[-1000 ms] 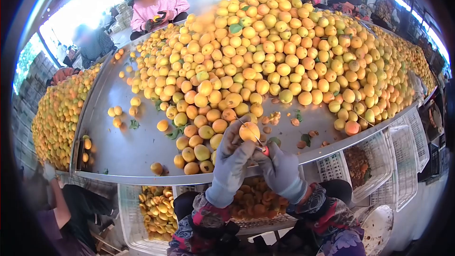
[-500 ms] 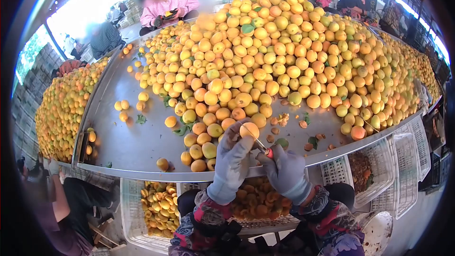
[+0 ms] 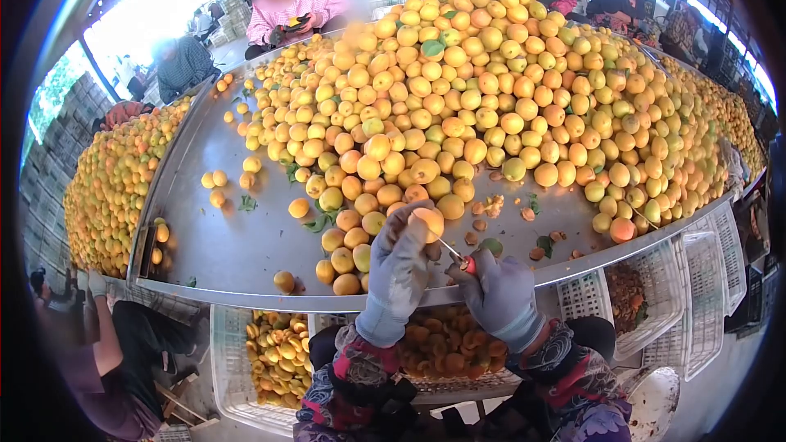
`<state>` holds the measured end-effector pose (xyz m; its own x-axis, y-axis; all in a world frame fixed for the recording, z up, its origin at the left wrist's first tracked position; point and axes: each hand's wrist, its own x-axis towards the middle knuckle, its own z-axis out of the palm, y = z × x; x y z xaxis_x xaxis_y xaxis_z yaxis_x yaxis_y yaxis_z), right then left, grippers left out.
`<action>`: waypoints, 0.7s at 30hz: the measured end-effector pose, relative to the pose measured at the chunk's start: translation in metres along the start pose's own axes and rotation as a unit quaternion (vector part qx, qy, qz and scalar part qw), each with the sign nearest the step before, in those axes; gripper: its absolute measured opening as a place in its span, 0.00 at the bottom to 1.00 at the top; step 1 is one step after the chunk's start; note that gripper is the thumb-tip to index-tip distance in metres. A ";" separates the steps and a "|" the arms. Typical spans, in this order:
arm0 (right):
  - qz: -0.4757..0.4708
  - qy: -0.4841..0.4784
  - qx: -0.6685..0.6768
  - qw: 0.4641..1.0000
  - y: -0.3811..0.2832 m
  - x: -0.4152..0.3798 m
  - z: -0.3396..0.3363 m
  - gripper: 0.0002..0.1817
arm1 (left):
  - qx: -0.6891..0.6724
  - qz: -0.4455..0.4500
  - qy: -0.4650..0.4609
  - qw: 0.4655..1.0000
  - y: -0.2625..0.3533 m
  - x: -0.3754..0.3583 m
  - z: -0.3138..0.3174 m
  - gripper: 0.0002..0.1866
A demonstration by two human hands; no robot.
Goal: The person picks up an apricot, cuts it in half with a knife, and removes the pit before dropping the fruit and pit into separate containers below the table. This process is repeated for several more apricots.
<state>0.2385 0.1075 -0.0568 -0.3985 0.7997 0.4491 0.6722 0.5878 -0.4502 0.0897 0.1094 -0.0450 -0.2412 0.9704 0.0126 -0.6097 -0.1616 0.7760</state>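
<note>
My gloved left hand (image 3: 396, 270) holds an apricot (image 3: 429, 225) up between thumb and fingertips, over the front edge of the metal table. In my gloved right hand (image 3: 501, 295) is a thin-bladed knife (image 3: 467, 264) with a red handle. Its narrow blade points up and left, the tip right at the lower side of the apricot. Both gloves are grey. Just beyond my hands, whole apricots (image 3: 458, 127) rise in a large heap. Below them, a crate of split apricots (image 3: 454, 344) sits between my forearms, partly hidden by my hands and sleeves.
The metal table (image 3: 213, 237) has a raised front rim. Apricot pits (image 3: 471, 238) and leaves lie on it at right. A white crate of apricot halves (image 3: 278, 352) stands below left, another crate with brown scraps (image 3: 626, 299) below right. Co-workers sit around the tables.
The blade lay across the apricot's face before; now its tip is at the fruit's lower edge. My left hand has shifted slightly left with the apricot. The whole view has moved a little.
</note>
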 end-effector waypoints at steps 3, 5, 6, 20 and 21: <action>-0.007 -0.004 -0.003 1.000 -0.001 0.001 -0.001 0.13 | 0.108 0.035 -0.077 0.991 0.000 0.003 -0.017 0.15; -0.007 0.006 0.008 1.000 -0.001 0.001 0.001 0.13 | 0.020 -0.002 -0.087 0.996 0.001 0.001 -0.014 0.16; -0.007 0.017 0.019 1.000 0.000 0.000 0.002 0.13 | -0.068 -0.040 -0.097 0.992 0.002 0.000 -0.012 0.17; 0.033 -0.042 0.226 0.973 0.021 -0.004 -0.005 0.09 | -0.056 -0.091 -0.041 0.993 0.007 0.008 -0.026 0.25; 0.108 -0.042 0.366 0.923 0.021 -0.005 -0.006 0.08 | 0.013 -0.055 -0.022 0.998 0.005 0.009 -0.028 0.25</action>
<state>0.2582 0.1155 -0.0637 -0.3722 0.8967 0.2395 0.1519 0.3134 -0.9374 0.0633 0.1127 -0.0582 -0.1395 0.9891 -0.0469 -0.6104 -0.0486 0.7906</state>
